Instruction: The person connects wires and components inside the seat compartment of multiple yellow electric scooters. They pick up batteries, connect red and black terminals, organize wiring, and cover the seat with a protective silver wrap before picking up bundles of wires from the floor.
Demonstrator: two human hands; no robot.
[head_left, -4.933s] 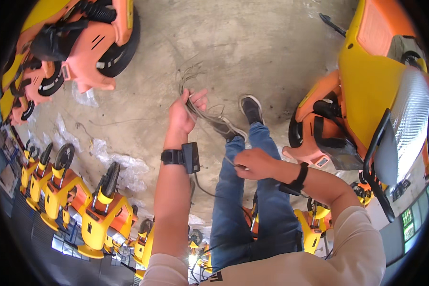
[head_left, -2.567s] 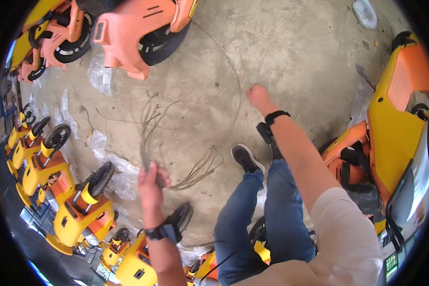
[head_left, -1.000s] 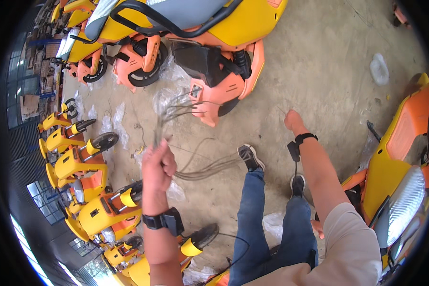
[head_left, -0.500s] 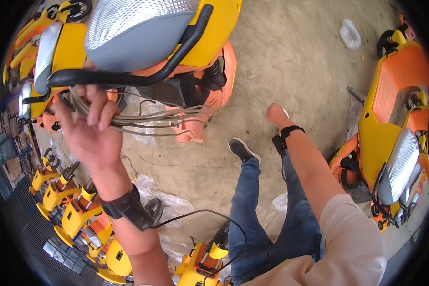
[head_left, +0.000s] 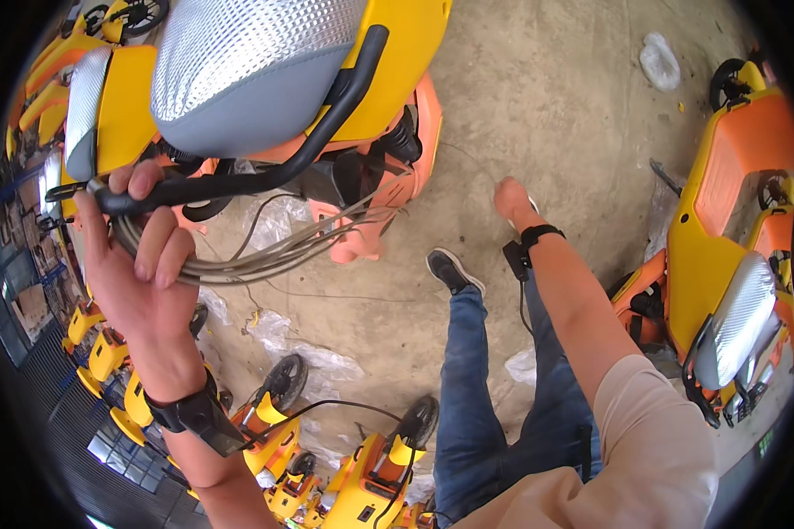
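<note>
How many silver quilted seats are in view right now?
3. One large silver quilted seat at top centre, above the left hand holding the cable bundle; a narrow one at upper left; one at right. Others may be hidden.

left hand (head_left: 137, 273) palm side hidden, cable bundle (head_left: 265, 256) far ends lost behind orange scooter body (head_left: 375, 189), silver seat (head_left: 247, 66) cut by top edge, right hand (head_left: 510, 198) fingers curled out of sight, small scooters (head_left: 362, 472) clipped at bottom edge
</note>
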